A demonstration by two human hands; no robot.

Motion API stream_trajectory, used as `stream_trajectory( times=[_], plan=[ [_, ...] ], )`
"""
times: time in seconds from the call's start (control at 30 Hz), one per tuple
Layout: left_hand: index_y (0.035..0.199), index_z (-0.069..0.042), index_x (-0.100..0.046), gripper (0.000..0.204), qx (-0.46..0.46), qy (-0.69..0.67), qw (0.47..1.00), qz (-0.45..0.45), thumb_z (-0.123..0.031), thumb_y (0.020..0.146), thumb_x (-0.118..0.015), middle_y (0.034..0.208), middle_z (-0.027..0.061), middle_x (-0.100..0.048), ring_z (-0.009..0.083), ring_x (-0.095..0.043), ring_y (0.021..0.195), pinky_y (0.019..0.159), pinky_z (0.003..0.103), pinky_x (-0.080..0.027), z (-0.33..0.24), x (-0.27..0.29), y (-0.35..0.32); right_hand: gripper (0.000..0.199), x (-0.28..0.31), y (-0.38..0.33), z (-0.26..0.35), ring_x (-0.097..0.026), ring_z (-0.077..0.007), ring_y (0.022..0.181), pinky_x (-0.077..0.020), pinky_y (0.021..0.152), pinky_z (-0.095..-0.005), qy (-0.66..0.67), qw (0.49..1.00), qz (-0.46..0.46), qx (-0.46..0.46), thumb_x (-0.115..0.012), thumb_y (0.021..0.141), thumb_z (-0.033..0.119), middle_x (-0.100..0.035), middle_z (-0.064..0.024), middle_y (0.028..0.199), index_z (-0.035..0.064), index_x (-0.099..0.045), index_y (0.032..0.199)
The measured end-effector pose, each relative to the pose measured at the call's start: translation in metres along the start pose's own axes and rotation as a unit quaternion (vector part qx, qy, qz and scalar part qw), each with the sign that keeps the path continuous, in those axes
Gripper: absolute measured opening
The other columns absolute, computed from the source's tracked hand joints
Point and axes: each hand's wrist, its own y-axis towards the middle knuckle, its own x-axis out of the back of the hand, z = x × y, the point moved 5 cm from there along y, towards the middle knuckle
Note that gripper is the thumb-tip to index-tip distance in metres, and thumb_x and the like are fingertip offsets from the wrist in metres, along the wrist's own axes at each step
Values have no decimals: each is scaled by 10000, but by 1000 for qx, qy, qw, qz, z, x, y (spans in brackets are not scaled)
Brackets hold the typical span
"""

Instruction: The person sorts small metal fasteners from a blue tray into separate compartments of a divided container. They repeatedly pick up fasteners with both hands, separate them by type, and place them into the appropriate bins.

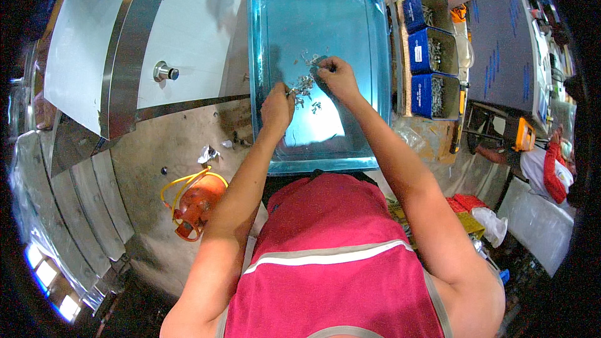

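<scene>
A shiny metal tray [275, 19] with a blue tint lies in front of me. A small heap of little metal parts [305, 83] rests near its middle. My left hand [277, 106] is over the tray with its fingers pinched on some of the small parts at the heap's left edge. My right hand [336, 76] is at the heap's right side, fingers curled down onto the parts. Whether the right hand holds any of them is hard to tell.
Three blue bins [432, 50] with small metal hardware stand right of the tray. A grey machine top [507, 44] lies beyond them. A steel panel with a knob [166, 72] is at left. An orange tool with yellow hose [193, 203] lies on the floor. Another person [551, 169] sits at right.
</scene>
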Motion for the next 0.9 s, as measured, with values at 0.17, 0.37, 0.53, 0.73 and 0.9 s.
stream_trajectory(
  times=[0.17, 0.37, 0.53, 0.73, 0.9],
  plan=[
    [1028, -47, -589, 237, 13, -120, 993, -4, -245, 934, -678, 871, 158, -669, 353, -654, 777, 674, 463, -519, 7, -2, -2, 282, -17, 15, 18, -697, -342, 868, -533, 771, -473, -289, 956, -25, 37, -715, 848, 261, -708, -171, 914, 58, -694, 1043],
    [999, -60, -605, 184, 199, -596, 777, 42, -211, 958, -508, 879, 47, -625, 138, -535, 669, 611, 297, -461, 41, -7, -11, 236, -31, 26, 22, -671, -407, 944, -534, 820, -513, -365, 929, 10, 58, -703, 839, 281, -709, -179, 991, 88, -678, 972],
    [1027, -58, -663, 250, 113, -434, 893, 29, -264, 955, -541, 927, 96, -679, 224, -631, 828, 705, 390, -516, 35, 3, -9, 208, -17, 24, 4, -683, -324, 805, -544, 720, -450, -34, 996, 64, -50, -597, 889, 242, -717, -150, 950, 47, -669, 902],
    [990, -1, -667, 207, 12, -129, 990, -56, -187, 899, -683, 959, 211, -683, 393, -661, 872, 782, 484, -507, 12, 8, -5, 197, 6, -8, 0, -569, -135, 614, -460, 537, -257, 465, 865, 105, -159, -524, 957, 189, -663, -73, 818, 38, -633, 1018],
    [981, -15, -658, 174, -40, -46, 996, -71, -170, 902, -673, 902, 213, -669, 408, -660, 846, 761, 491, -507, 7, -1, 1, 106, 10, -23, -17, -584, -121, 651, -494, 597, -260, 160, 973, 112, -121, -662, 925, 123, -643, -28, 775, 27, -683, 963]
  ],
)
